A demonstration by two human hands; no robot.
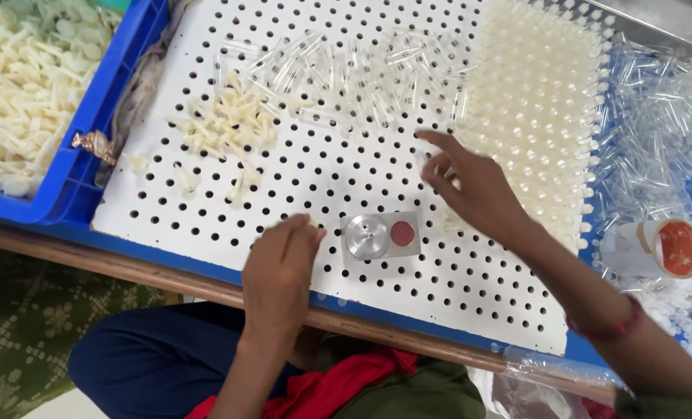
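Note:
My left hand (280,268) rests with curled fingers on the near edge of a white perforated board (338,167), just left of a small metal block with a round silver disc and a red button (381,235). Whether it holds anything is hidden. My right hand (474,186) hovers over the board with fingers spread, beside rows of clear plastic tubes standing in the holes (536,116). A small heap of cream plastic pieces (229,124) and loose clear tubes (346,70) lie farther up the board.
A blue crate of cream plastic pieces (27,85) stands at the left. A pile of loose clear tubes (664,116) fills a tray at the right, with a white roll with an orange end (660,248). A wooden table edge (167,283) runs along the front.

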